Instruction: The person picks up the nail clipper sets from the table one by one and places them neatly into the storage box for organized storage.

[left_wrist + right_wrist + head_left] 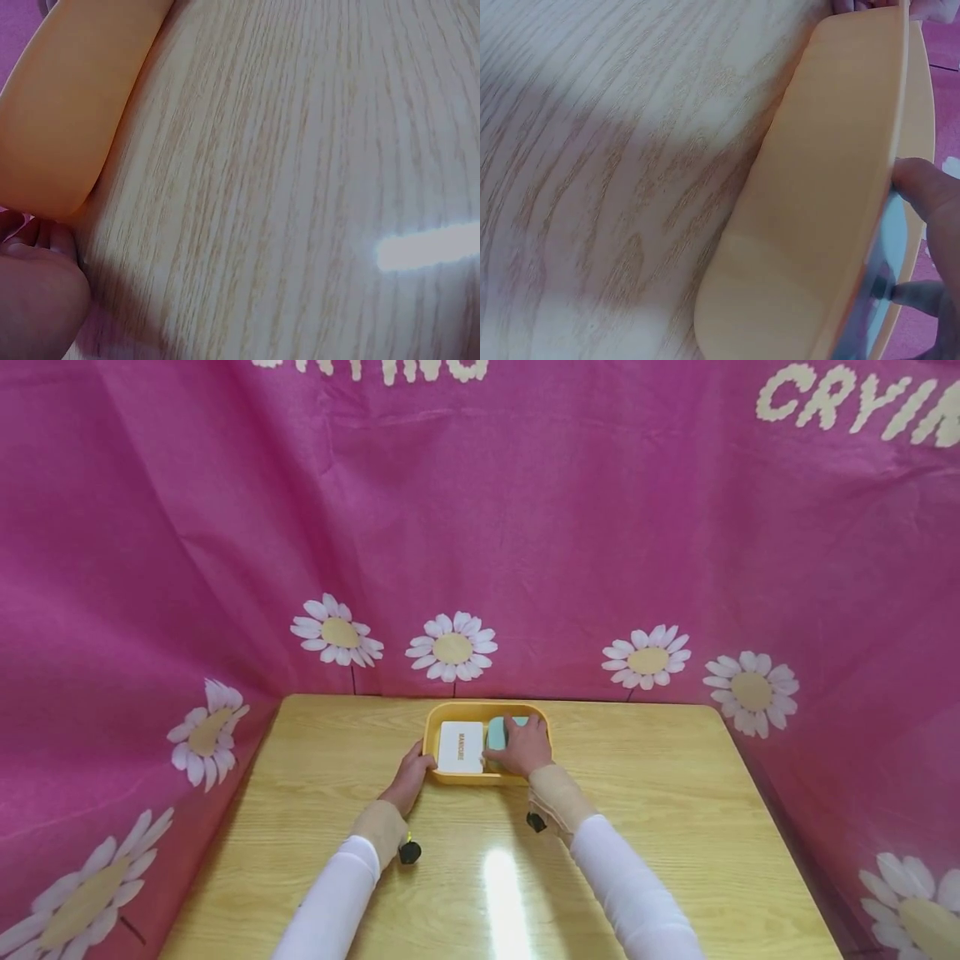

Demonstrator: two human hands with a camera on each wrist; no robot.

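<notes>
A yellow plastic bin [480, 780] with rounded corners stands near the far edge of the wooden table. Inside it, on the left, lies a white box [461, 747] with lettering on its top. My left hand [411, 775] grips the bin's left front corner, thumb at the rim. On the bin's right side my right hand [525, 748] reaches in over a mint-green box [496, 733], thumb and fingers spread across it and holding it. The right wrist view shows the thumb at the near rim and a fingertip on the mint-green surface [891, 232]. The hand covers much of that box.
The wooden table [645, 827] extends around the bin, with a bright light reflection in front of it. Behind and at both sides hangs a magenta cloth [555, 543] printed with daisies and lettering. Small black devices [409, 852] are strapped at both wrists.
</notes>
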